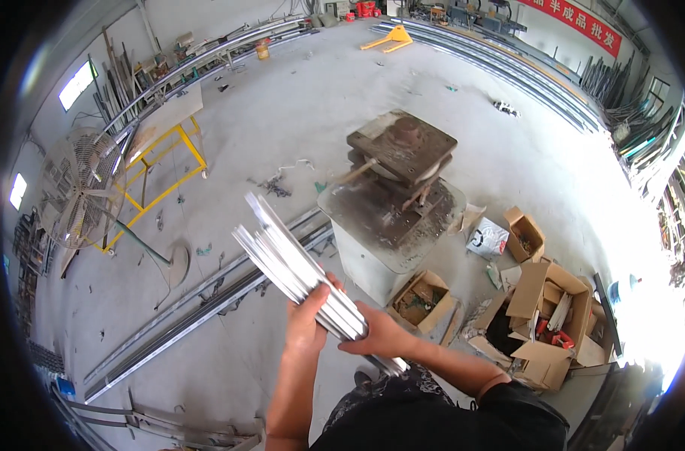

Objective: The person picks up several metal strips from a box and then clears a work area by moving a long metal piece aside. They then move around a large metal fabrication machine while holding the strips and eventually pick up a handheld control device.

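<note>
A bundle of long, silvery metal strips (294, 264) slants across in front of my body, its far ends fanned out unevenly toward the upper left. My left hand (310, 312) is closed around the middle of the bundle, thumb on top. Nearer to me, my right hand (376, 333) grips the lower part from the right side. The near ends of the strips stick out below it, beside my dark patterned trousers. Just beyond the bundle stands a machine (403, 150) with a heavy rusty plate on a pale cabinet; neither hand touches it.
Open cardboard boxes (534, 301) stand right of the machine, and a smaller box (421, 301) sits at its foot. Long metal profiles (207, 308) lie on the floor at left. Farther left are a standing fan (83, 188) and a yellow-framed table (166, 165). A yellow pallet jack (391, 39) is far back.
</note>
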`<state>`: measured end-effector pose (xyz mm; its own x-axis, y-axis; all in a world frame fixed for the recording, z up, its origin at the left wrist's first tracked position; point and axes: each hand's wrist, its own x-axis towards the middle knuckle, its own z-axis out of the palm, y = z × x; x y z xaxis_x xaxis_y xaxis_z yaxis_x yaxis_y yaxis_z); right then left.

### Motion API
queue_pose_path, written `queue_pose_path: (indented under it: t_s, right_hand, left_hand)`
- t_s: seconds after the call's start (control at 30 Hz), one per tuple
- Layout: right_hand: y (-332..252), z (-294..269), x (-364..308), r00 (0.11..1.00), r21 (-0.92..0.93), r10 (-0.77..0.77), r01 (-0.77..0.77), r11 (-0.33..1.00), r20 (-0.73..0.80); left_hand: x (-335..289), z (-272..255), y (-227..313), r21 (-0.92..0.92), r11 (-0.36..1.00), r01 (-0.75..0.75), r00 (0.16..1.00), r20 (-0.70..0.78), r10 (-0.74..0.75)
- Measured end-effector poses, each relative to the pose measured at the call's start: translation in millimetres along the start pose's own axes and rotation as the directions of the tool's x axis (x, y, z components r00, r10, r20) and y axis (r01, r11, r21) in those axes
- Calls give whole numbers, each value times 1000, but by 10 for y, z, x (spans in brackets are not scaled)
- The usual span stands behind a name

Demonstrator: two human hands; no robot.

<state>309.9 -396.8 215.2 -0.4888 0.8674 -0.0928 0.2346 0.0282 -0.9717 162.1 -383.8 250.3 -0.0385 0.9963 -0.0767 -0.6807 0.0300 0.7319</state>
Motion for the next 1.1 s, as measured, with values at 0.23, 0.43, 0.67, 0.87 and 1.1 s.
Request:
queue_pose_path:
  t_s: [0.23, 0.43, 0.67, 0.87, 1.1]
  right_hand:
    - [-938, -730, 1034, 866, -152, -456, 432, 889, -203]
    - [-1590, -1586, 1757, 572, -312, -700, 633, 708, -426]
    - [-1056, -2217, 2462, 559, -164, -588, 629, 760, -584]
    - [-547, -2194, 2712, 550, -342, -566, 461, 819, -614]
    - [-338, -2164, 2680, 564, -159, -331, 332, 930, -757]
  left_hand:
    - [1045, 896, 956, 167, 940, -298, 913, 338, 229]
    - [2006, 1899, 1447, 98, 864, -494, 620, 736, 271]
    - [3154, 2103, 1041, 267, 852, -451, 522, 853, 9]
    - [3688, 1537, 451, 420, 891, -174, 534, 800, -273]
    - [3927, 1489, 140, 366, 911, -188, 366, 887, -281]
